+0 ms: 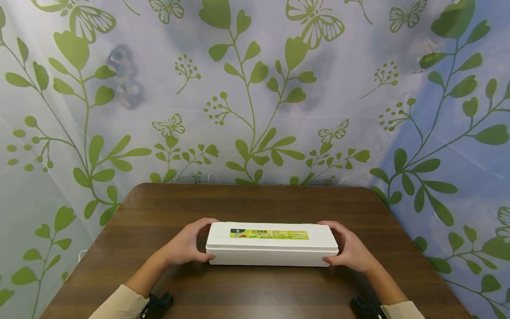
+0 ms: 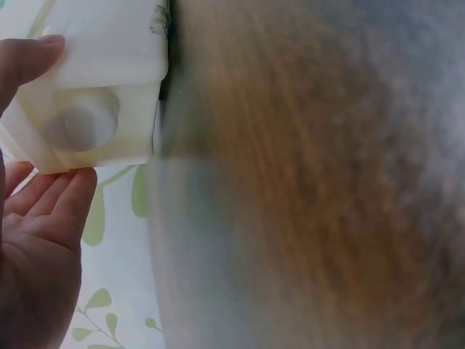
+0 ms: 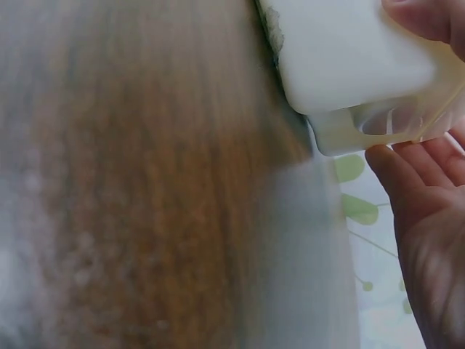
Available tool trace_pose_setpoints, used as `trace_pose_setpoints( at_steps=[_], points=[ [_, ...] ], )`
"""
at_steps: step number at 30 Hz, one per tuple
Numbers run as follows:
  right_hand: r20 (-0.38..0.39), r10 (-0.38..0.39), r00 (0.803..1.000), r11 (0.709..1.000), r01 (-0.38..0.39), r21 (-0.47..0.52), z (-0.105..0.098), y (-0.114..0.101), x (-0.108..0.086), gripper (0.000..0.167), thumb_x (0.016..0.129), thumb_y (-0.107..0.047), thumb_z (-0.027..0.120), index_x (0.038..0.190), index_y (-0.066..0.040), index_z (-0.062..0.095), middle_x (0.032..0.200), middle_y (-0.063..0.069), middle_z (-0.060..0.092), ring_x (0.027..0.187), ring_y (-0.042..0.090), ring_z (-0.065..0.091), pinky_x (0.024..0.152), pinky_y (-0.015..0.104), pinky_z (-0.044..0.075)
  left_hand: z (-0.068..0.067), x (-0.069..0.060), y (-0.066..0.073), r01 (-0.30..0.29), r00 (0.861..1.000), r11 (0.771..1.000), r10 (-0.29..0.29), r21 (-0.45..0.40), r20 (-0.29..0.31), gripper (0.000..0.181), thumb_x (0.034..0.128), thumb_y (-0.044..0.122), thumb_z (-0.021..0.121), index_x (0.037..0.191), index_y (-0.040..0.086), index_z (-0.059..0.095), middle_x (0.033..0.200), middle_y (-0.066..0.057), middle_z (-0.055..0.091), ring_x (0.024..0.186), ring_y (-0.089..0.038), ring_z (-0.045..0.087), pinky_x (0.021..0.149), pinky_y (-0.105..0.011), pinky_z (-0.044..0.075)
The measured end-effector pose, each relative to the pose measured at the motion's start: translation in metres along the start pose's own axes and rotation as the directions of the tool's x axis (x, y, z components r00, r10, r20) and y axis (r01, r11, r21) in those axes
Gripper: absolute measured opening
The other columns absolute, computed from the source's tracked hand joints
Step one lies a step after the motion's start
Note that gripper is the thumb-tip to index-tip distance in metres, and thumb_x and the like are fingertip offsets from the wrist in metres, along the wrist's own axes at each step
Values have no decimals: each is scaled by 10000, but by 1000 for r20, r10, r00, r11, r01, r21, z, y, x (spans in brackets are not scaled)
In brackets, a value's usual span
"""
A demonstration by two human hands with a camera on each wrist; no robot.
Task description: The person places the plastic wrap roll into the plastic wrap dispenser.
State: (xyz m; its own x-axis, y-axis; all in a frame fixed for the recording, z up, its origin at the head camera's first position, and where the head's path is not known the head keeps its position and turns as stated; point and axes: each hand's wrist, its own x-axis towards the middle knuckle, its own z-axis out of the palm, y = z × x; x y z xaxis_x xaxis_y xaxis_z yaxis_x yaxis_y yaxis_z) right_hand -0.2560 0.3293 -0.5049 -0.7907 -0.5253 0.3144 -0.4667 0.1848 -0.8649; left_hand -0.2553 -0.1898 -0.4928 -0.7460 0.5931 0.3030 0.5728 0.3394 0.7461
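A long white cling film box (image 1: 275, 257) with a green and yellow label (image 1: 268, 234) on its top lies lengthwise between my hands, on or just above the brown table. My left hand (image 1: 189, 243) grips its left end, thumb on the near side and fingers round the far side. At the right end, my right hand (image 1: 350, 249) holds it the same way. The left wrist view shows a round roll end (image 2: 91, 127) in an opening in the box's end, between thumb and fingers. A similar opening (image 3: 385, 118) appears in the right wrist view, partly hidden.
The wooden table (image 1: 255, 201) extends around the box on all sides. Behind it hangs a pale curtain (image 1: 263, 88) with green leaves and butterflies. Black straps with dark devices (image 1: 157, 305) sit at both wrists, below beige sleeves.
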Motion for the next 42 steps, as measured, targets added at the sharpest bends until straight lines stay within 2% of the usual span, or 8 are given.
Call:
trace_pose_setpoints(
  at_steps=[6, 11, 15, 20, 26, 31, 36, 42],
  points=[
    [-4, -6, 1000, 1000, 6, -13, -1, 3, 2, 898, 712, 39, 887, 1474, -7, 414, 1347, 123, 561, 1100, 131, 628, 803, 365, 609, 0, 1, 2, 2, 1000, 1000, -2, 30, 11, 797, 740, 206, 929, 1404, 107, 498, 1349, -50, 607, 1232, -179, 624, 1065, -264, 502],
    [12, -5, 1000, 999, 6, -36, -3, 4, 2, 895, 721, 20, 891, 1477, -18, 414, 1361, 136, 561, 1105, 143, 629, 805, 359, 606, -2, 3, 4, 40, 999, 997, -41, 62, 15, 802, 732, 222, 935, 1399, 125, 499, 1338, -24, 611, 1216, -183, 628, 1061, -341, 519],
    [26, 12, 1000, 999, -11, -47, -4, 4, 3, 889, 732, -5, 895, 1481, -44, 419, 1378, 158, 549, 1109, 158, 633, 808, 358, 604, -3, 4, 3, 58, 998, 996, -60, 69, 22, 813, 725, 228, 940, 1394, 131, 490, 1335, -17, 600, 1225, -185, 614, 1073, -279, 496],
    [49, 15, 999, 999, -13, -39, -5, 6, 3, 905, 747, 2, 883, 1498, -13, 379, 1394, 166, 525, 1130, 146, 621, 817, 363, 605, -4, 4, 2, 62, 997, 998, -63, 14, 41, 828, 728, 203, 938, 1400, 127, 461, 1356, -37, 567, 1272, -222, 582, 1091, -214, 446],
    [64, 33, 997, 999, -32, -24, -6, 5, 3, 897, 788, 16, 841, 1526, 13, 331, 1410, 148, 515, 1136, 131, 615, 818, 355, 605, -6, 4, -1, 54, 996, 998, -52, -33, 74, 846, 770, 231, 919, 1440, 121, 415, 1412, -63, 524, 1342, -281, 533, 1141, -288, 423],
    [48, 83, 995, 996, -84, 15, -3, 3, 5, 740, 902, 27, 713, 1542, 3, 342, 1429, 126, 531, 1135, 156, 632, 823, 363, 605, -12, 4, -4, 112, 991, 985, -101, -131, 87, 748, 861, 228, 844, 1470, 148, 416, 1467, -87, 500, 1408, -332, 485, 1170, -387, 403],
    [34, 75, 997, 996, -77, 43, -1, 4, 8, 709, 904, 56, 689, 1531, 17, 361, 1414, 109, 551, 1124, 159, 640, 829, 367, 608, -16, 8, -9, 129, 989, 976, -114, -176, 92, 653, 913, 203, 789, 1464, 145, 443, 1460, -102, 517, 1397, -332, 496, 1152, -485, 380],
    [22, 69, 997, 996, -70, 50, 2, 3, 14, 735, 880, 56, 724, 1520, 47, 362, 1409, 69, 564, 1132, 135, 636, 847, 357, 607, -22, 11, -13, 102, 992, 976, -86, -194, 91, 684, 887, 182, 815, 1459, 125, 447, 1451, -104, 515, 1383, -327, 490, 1176, -411, 386]
  ],
)
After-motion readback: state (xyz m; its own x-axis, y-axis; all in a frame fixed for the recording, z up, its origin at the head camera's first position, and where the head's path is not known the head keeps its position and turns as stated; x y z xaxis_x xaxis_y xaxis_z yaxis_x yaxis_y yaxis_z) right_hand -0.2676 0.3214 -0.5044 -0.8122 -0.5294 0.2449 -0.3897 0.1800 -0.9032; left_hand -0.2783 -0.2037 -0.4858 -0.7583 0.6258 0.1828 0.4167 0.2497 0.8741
